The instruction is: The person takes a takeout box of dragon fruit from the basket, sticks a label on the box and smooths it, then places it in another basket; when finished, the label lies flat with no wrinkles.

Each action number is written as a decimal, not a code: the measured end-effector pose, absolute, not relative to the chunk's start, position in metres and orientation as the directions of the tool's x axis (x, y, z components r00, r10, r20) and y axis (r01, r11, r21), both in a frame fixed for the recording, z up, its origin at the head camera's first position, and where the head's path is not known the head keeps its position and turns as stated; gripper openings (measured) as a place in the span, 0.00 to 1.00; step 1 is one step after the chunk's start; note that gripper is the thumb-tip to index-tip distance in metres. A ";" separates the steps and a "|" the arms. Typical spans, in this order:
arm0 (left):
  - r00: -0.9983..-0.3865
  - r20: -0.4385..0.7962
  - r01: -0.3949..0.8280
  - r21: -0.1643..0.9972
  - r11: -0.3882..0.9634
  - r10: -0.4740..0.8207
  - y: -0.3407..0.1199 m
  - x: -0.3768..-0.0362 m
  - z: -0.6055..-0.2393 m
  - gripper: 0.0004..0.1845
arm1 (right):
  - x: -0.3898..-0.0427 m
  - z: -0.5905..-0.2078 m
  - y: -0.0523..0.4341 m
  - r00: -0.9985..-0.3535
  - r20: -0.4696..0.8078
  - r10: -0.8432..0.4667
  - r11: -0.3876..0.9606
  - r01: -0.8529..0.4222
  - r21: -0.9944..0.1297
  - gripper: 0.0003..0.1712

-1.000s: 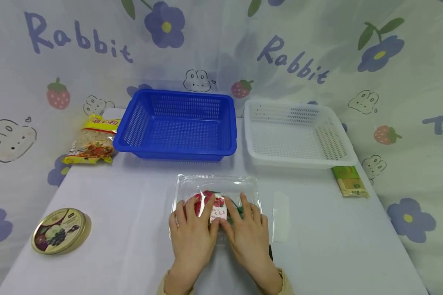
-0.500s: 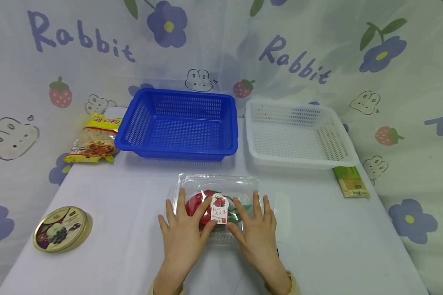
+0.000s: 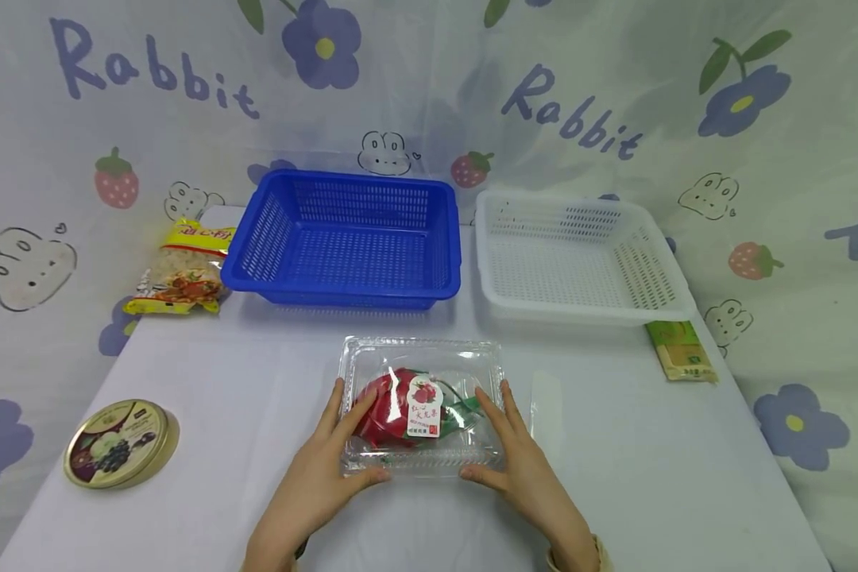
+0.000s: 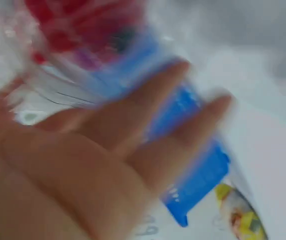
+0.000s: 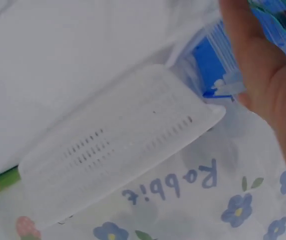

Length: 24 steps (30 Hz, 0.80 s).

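Observation:
In the head view, a clear plastic clamshell box [image 3: 475, 357] lies at the middle front of the white table. Through its lid shows a red dragon fruit [image 3: 382, 409] with green leafy ends, partly covered by a white printed label [image 3: 425, 411]. My left hand [image 3: 322, 469] is at the box's left side, fingers extended along the edge and thumb by the front rim. Mirroring it, my right hand [image 3: 525, 461] lies at the right side, thumb near the front corner. The left wrist view is blurred; its hand [image 4: 97, 155] shows outstretched fingers beside the box.
A blue basket [image 3: 343, 298] and a white basket [image 3: 586, 314] stand behind the box. Left of them leans a yellow food packet [image 3: 182, 270]; a gold round tin [image 3: 114, 445] lies front left. A green packet [image 3: 681, 351] is partly under the white basket's corner.
Both hands have slid off the top of the box, spreading outward and toward the person, to its two sides. The label and fruit are now uncovered. The box stays about where it was.

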<state>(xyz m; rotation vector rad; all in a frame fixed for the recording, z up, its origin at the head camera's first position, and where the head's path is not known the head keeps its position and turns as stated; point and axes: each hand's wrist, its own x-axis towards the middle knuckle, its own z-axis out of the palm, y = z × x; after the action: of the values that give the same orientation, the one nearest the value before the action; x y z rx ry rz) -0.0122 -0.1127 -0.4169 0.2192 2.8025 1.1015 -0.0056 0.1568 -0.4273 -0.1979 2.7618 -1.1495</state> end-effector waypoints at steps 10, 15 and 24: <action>-0.961 0.165 0.274 0.686 0.674 0.223 -0.113 -0.010 -0.431 0.63 | -0.007 -0.434 0.159 -0.972 0.044 -0.233 0.689 -0.197 -0.698 0.69; -0.944 0.270 0.326 0.669 0.668 0.190 -0.108 -0.011 -0.435 0.59 | -0.009 -0.433 0.157 -0.970 0.064 -0.235 0.692 -0.214 -0.689 0.68; -0.914 0.388 0.376 0.698 0.609 0.120 -0.108 -0.014 -0.432 0.46 | -0.014 -0.418 0.155 -0.972 0.109 -0.210 0.671 -0.224 -0.707 0.60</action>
<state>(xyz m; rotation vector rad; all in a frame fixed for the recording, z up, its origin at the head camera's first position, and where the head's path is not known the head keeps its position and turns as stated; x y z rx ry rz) -0.0143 -0.1083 -0.4319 0.4895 3.0842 1.4624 -0.0137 0.1545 -0.4178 -0.3758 2.8876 -1.2260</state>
